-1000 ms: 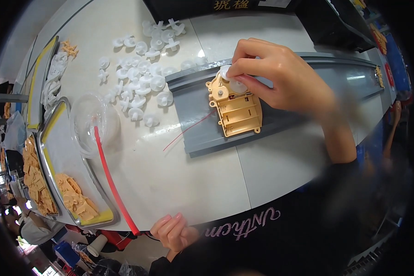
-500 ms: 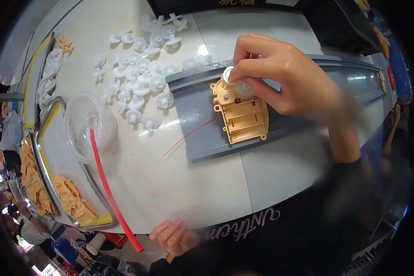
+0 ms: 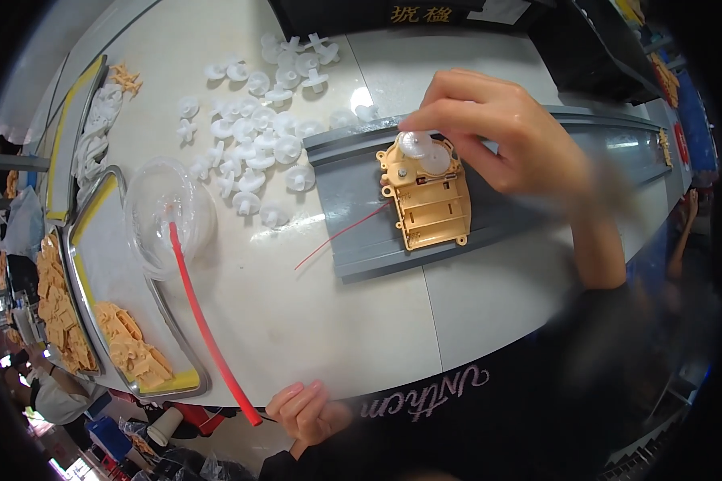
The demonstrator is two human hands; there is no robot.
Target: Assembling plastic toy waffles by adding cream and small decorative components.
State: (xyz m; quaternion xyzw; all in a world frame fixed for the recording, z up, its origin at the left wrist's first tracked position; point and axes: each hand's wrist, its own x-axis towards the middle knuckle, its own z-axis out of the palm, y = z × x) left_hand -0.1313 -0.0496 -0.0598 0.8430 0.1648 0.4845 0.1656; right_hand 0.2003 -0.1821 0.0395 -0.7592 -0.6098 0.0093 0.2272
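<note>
A tan plastic gearbox housing [image 3: 433, 210] with open battery-like bays lies on the grey rail [image 3: 361, 260], a thin red wire [image 3: 337, 239] trailing from its left side. Two white gears sit at its far end, the upper gear [image 3: 415, 144] partly over the other gear [image 3: 440, 160]. My right hand [image 3: 501, 132] is bent over them; its index fingertip touches the upper gear's far rim, while the thumb is apart. At the near table edge my left hand [image 3: 309, 413] rests with curled fingers and nothing visible in them.
Many loose white gears [image 3: 257, 148] lie left of the rail. A clear round tub [image 3: 140, 216] holds the end of a red tube [image 3: 208, 337]. Metal trays [image 3: 156, 297] with tan parts [image 3: 132, 345] stand at the left. A black box [image 3: 594, 56] stands at the back right.
My right hand has loosened around the upper gear, its fingers spreading and shifting slightly right. The upper gear now shows more fully on the housing. My left hand stays curled.
</note>
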